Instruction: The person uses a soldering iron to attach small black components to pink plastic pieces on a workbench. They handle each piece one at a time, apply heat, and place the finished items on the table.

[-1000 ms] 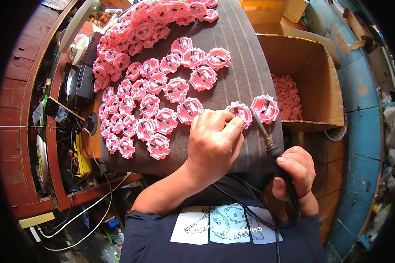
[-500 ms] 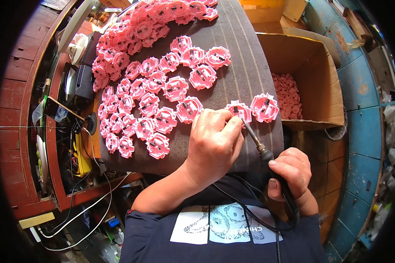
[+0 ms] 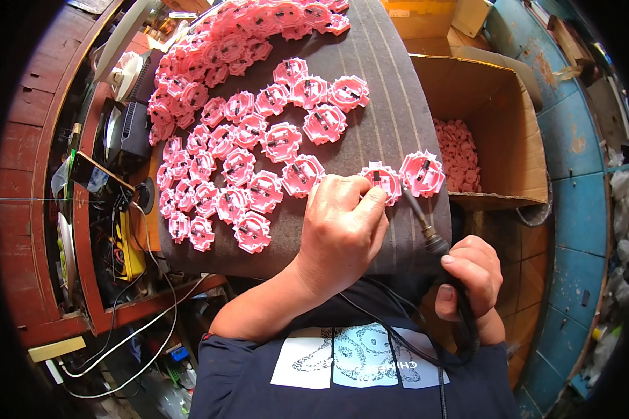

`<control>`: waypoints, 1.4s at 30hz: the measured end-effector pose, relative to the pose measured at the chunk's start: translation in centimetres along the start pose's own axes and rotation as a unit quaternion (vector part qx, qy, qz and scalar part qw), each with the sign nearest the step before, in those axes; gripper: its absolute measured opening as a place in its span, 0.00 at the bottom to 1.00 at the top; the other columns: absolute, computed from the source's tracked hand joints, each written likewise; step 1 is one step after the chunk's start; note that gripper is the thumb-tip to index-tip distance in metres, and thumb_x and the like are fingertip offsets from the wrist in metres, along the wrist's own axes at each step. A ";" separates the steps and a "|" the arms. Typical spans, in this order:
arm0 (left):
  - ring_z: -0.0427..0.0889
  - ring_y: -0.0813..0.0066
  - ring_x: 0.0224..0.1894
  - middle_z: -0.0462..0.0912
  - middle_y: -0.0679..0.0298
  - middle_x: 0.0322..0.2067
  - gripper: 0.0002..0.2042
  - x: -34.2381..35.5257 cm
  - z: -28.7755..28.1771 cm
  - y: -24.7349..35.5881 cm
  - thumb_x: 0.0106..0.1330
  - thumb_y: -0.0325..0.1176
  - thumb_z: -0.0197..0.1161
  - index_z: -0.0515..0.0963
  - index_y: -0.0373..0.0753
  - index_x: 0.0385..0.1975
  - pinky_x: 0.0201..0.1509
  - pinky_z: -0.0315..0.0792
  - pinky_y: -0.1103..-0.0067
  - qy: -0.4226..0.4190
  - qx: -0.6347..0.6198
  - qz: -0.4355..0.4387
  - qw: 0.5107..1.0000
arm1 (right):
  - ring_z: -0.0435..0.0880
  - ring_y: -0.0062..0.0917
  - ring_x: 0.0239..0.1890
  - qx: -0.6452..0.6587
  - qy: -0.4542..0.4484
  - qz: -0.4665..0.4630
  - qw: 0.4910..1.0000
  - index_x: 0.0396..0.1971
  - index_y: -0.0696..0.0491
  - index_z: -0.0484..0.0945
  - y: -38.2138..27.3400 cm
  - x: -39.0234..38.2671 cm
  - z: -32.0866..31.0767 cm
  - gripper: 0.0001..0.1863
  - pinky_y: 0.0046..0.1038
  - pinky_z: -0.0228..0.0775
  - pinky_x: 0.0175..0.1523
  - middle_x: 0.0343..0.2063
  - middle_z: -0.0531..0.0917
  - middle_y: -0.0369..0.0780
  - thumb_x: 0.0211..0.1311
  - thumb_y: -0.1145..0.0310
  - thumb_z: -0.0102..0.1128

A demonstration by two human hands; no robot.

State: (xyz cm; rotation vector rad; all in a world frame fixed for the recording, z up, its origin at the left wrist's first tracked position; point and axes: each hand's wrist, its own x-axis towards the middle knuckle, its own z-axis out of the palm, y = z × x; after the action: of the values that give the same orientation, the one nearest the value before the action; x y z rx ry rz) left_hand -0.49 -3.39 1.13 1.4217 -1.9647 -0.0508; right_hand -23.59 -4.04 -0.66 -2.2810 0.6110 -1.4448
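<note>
My right hand (image 3: 474, 276) is wrapped round the black handle of a soldering iron (image 3: 437, 244), its cable trailing down past my chest. The iron's metal shaft slants up to the left, the tip end beside a pink plastic part (image 3: 383, 181) with a small black piece inside. At that part's left edge is my left hand (image 3: 344, 223), thumb and fingers pinched together; whatever they grip is hidden. Another pink part (image 3: 421, 173) lies close by on the right. Both rest on a grey striped surface (image 3: 398, 105).
Several pink parts (image 3: 281, 142) lie spread to the left, with a dense pile (image 3: 210, 49) behind them. On the right stands an open cardboard box (image 3: 496, 105) containing more pink pieces (image 3: 456, 153). A phone-like device (image 3: 103, 178) and cables (image 3: 168, 328) are at the left.
My right hand and the soldering iron have shifted slightly right, drawing the tip off the pink part's middle to its right side. My left hand stays in place.
</note>
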 end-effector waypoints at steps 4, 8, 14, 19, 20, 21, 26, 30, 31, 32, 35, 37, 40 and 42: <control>0.80 0.56 0.39 0.82 0.57 0.38 0.12 0.0 0.0 0.1 0.55 0.20 0.73 0.83 0.35 0.39 0.46 0.76 0.65 0.000 0.001 -0.002 1.000 | 0.79 0.35 0.23 0.001 0.024 -0.003 1.000 0.48 0.61 0.78 0.3 0.0 0.1 0.16 0.35 0.74 0.29 0.27 0.81 0.43 0.67 0.67 0.65; 0.80 0.55 0.40 0.82 0.57 0.39 0.12 0.2 0.1 0.1 0.55 0.20 0.73 0.83 0.35 0.40 0.46 0.76 0.65 0.002 -0.001 0.004 1.000 | 0.79 0.35 0.22 -0.003 0.024 -0.008 1.000 0.49 0.61 0.77 0.5 -0.1 0.1 0.16 0.34 0.73 0.28 0.27 0.81 0.43 0.67 0.67 0.65; 0.80 0.55 0.40 0.82 0.56 0.39 0.12 0.0 0.0 0.0 0.56 0.20 0.73 0.83 0.35 0.40 0.47 0.76 0.65 -0.002 0.002 0.003 1.000 | 0.78 0.34 0.21 -0.002 0.024 -0.007 1.000 0.49 0.62 0.77 0.5 -0.3 0.1 0.16 0.34 0.73 0.28 0.26 0.81 0.43 0.68 0.67 0.65; 0.80 0.55 0.40 0.82 0.56 0.39 0.12 0.1 -0.1 0.1 0.55 0.20 0.73 0.83 0.35 0.40 0.46 0.76 0.65 -0.008 -0.002 0.000 1.000 | 0.78 0.34 0.21 0.001 0.034 -0.007 0.999 0.48 0.62 0.77 0.5 -0.3 0.2 0.16 0.33 0.72 0.26 0.26 0.80 0.43 0.68 0.67 0.64; 0.80 0.55 0.40 0.82 0.56 0.39 0.12 0.1 -0.2 0.2 0.55 0.20 0.73 0.83 0.35 0.40 0.46 0.76 0.65 -0.009 -0.001 0.000 1.000 | 0.78 0.33 0.21 0.000 0.038 -0.008 0.999 0.48 0.62 0.77 0.5 -0.3 0.2 0.16 0.33 0.72 0.26 0.26 0.80 0.43 0.69 0.67 0.64; 0.80 0.55 0.40 0.82 0.56 0.39 0.12 0.1 -0.2 0.2 0.55 0.20 0.73 0.83 0.35 0.40 0.46 0.76 0.65 -0.009 -0.001 -0.001 1.000 | 0.78 0.33 0.21 0.001 0.037 -0.007 0.999 0.48 0.62 0.77 0.5 -0.4 0.2 0.16 0.33 0.72 0.26 0.26 0.80 0.43 0.69 0.66 0.64; 0.80 0.55 0.40 0.82 0.56 0.39 0.12 0.2 -0.1 0.2 0.55 0.20 0.73 0.83 0.35 0.40 0.46 0.75 0.65 -0.003 -0.001 0.003 1.000 | 0.78 0.33 0.21 -0.002 0.042 0.002 0.999 0.48 0.61 0.76 0.5 -0.8 0.2 0.16 0.33 0.72 0.27 0.26 0.80 0.43 0.70 0.65 0.65; 0.80 0.55 0.40 0.82 0.56 0.39 0.13 0.1 -0.1 0.1 0.55 0.20 0.73 0.83 0.35 0.40 0.46 0.75 0.65 -0.004 -0.003 0.003 1.000 | 0.78 0.33 0.21 -0.004 0.045 0.006 0.999 0.48 0.61 0.76 0.4 -0.9 0.1 0.16 0.33 0.72 0.27 0.26 0.80 0.42 0.70 0.65 0.65; 0.80 0.55 0.40 0.82 0.56 0.39 0.13 0.1 -0.1 0.1 0.55 0.20 0.73 0.83 0.35 0.40 0.46 0.75 0.65 -0.004 -0.004 0.004 1.000 | 0.78 0.33 0.21 -0.005 0.045 0.007 0.999 0.49 0.61 0.76 0.3 -0.9 0.1 0.16 0.33 0.72 0.27 0.26 0.80 0.43 0.70 0.66 0.65; 0.80 0.55 0.40 0.82 0.56 0.39 0.13 0.1 -0.1 0.1 0.55 0.20 0.73 0.83 0.35 0.40 0.46 0.75 0.65 -0.005 -0.004 0.004 1.000 | 0.78 0.33 0.21 -0.005 0.046 0.008 0.999 0.49 0.61 0.76 0.3 -0.9 0.1 0.16 0.33 0.73 0.27 0.26 0.80 0.43 0.70 0.66 0.65; 0.79 0.55 0.39 0.82 0.56 0.39 0.13 0.1 -0.1 0.1 0.54 0.19 0.73 0.83 0.35 0.40 0.46 0.75 0.65 -0.005 -0.005 0.004 1.000 | 0.78 0.33 0.21 -0.005 0.046 0.010 0.999 0.49 0.61 0.76 0.3 -0.9 0.0 0.16 0.33 0.73 0.27 0.26 0.80 0.43 0.70 0.66 0.65; 0.79 0.55 0.39 0.82 0.56 0.39 0.13 0.1 -0.1 0.1 0.54 0.19 0.73 0.83 0.35 0.40 0.46 0.75 0.65 -0.004 -0.005 0.005 1.000 | 0.78 0.33 0.21 -0.004 0.046 0.011 0.999 0.49 0.61 0.76 0.3 -0.9 0.0 0.16 0.33 0.73 0.27 0.26 0.80 0.43 0.70 0.66 0.65; 0.79 0.55 0.39 0.82 0.57 0.39 0.13 0.1 0.0 0.1 0.54 0.19 0.73 0.83 0.35 0.40 0.46 0.75 0.65 -0.005 -0.004 0.003 1.000 | 0.79 0.33 0.22 -0.001 0.047 0.010 0.999 0.49 0.61 0.76 0.3 -1.0 0.0 0.16 0.33 0.73 0.27 0.26 0.80 0.43 0.70 0.65 0.65; 0.79 0.55 0.39 0.82 0.57 0.39 0.13 0.1 -0.1 0.1 0.54 0.19 0.73 0.83 0.35 0.40 0.45 0.75 0.65 -0.003 -0.004 0.001 1.000 | 0.79 0.33 0.22 0.001 0.047 0.010 0.999 0.49 0.61 0.76 0.4 -1.0 0.0 0.17 0.33 0.73 0.28 0.26 0.80 0.43 0.70 0.65 0.65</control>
State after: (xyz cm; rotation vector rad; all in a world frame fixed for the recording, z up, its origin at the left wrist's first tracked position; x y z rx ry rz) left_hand -0.60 -3.39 1.28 1.4143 -1.9687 -0.0621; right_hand -24.04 -3.81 -1.56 -2.2087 0.6576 -1.5491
